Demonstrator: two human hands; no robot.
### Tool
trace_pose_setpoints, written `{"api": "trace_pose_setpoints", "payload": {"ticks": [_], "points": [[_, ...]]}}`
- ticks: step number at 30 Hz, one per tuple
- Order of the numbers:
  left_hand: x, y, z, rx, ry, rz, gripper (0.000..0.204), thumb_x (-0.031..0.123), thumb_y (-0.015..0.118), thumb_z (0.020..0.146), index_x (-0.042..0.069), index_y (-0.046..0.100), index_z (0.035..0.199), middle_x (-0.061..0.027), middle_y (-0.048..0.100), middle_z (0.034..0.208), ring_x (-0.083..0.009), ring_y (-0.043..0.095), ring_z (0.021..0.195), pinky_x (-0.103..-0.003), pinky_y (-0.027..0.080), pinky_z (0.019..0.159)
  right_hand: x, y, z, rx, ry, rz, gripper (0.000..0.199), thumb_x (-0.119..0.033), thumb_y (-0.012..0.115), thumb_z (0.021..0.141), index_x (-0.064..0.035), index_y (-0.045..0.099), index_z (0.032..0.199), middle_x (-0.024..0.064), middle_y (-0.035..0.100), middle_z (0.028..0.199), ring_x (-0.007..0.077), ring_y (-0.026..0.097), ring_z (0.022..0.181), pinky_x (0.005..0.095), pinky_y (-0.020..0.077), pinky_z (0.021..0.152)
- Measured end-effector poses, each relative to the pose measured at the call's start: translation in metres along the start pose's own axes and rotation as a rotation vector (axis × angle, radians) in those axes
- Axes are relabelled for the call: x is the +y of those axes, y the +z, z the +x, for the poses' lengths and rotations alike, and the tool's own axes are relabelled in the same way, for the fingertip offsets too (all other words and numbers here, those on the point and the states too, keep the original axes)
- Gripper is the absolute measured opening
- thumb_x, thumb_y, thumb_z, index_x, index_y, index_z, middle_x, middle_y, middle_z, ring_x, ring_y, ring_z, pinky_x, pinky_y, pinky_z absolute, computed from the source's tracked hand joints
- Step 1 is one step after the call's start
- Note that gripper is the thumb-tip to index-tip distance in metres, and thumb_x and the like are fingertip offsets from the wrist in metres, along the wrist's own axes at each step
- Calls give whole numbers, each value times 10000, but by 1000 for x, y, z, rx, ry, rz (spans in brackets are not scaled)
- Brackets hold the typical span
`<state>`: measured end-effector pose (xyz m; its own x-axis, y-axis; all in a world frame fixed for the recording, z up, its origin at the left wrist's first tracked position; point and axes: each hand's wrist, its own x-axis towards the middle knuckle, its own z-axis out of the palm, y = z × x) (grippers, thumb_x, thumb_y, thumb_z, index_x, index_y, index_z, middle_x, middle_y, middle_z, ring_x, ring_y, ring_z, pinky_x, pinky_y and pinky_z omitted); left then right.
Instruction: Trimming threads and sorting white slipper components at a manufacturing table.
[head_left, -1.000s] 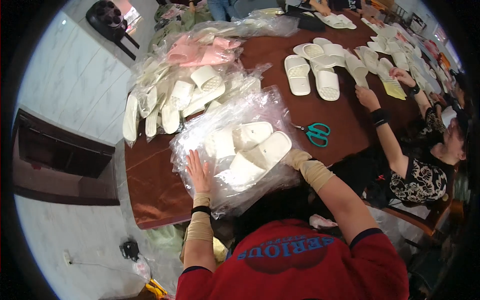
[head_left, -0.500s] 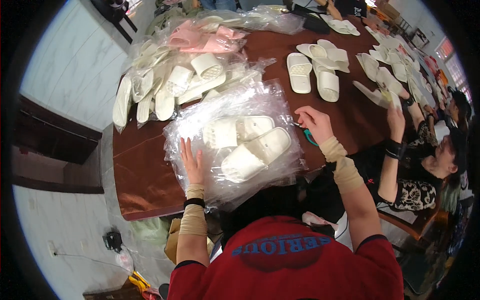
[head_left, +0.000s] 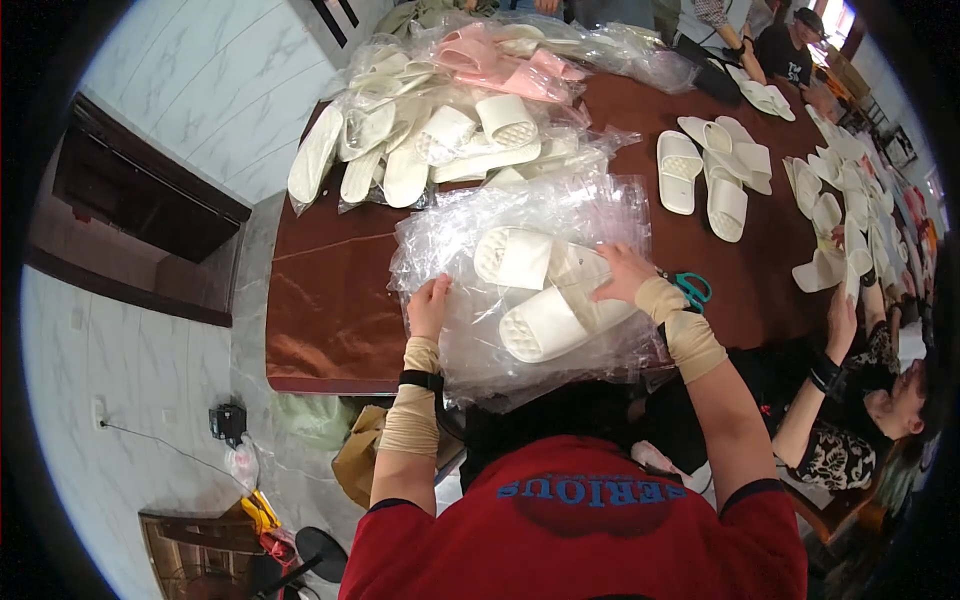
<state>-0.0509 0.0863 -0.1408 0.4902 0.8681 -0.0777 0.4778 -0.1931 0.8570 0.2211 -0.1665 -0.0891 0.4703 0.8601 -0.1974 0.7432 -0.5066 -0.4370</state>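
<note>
A person in a red top leans over a dark brown table [head_left: 330,300], seen from above. In front of them lies a stack of clear plastic bags [head_left: 530,280], crinkled and shiny, with a pair of cream slippers [head_left: 545,295] resting on it near the table's front edge. The left hand [head_left: 430,305] lies flat on the left edge of the plastic, fingers loosely together, pressing down and gripping nothing. The right hand [head_left: 622,272] rests open on the right side of the pile, its fingertips touching the toe end of the nearer slipper; whether it pinches any plastic cannot be told. Both wrists are wrapped in tan bandage. Just right of the right hand, teal-handled scissors [head_left: 692,290] lie on the table. Farther back sits a heap of bagged slippers [head_left: 440,140], white and pink. To the right, loose white slippers [head_left: 705,175] lie in a row, and another person's hand [head_left: 840,320] reaches toward them.
</note>
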Motion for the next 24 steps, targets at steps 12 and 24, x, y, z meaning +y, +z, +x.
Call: {"api": "trace_pose_setpoints", "payload": {"ticks": [12,24], "points": [[0,-13,-11,219,82,-152,189,170,500,956,50,638,906,-44,518,469,-115,526,412,-264,410,393,-53,-13,-25,288,-136,-195,626,-358,773,667,-92,501,1164,165,577,965,387,578,914,453,463,815],[-1,1,-26,15,447,805,496,334,445,950,264,352,1433,-23,220,1541,-297,150,1429,-584,106,1119,10,-31,-42,148,49,42,570,-469,746,670,-109,541,1062,193,652,923,404,615,886,486,466,743]]}}
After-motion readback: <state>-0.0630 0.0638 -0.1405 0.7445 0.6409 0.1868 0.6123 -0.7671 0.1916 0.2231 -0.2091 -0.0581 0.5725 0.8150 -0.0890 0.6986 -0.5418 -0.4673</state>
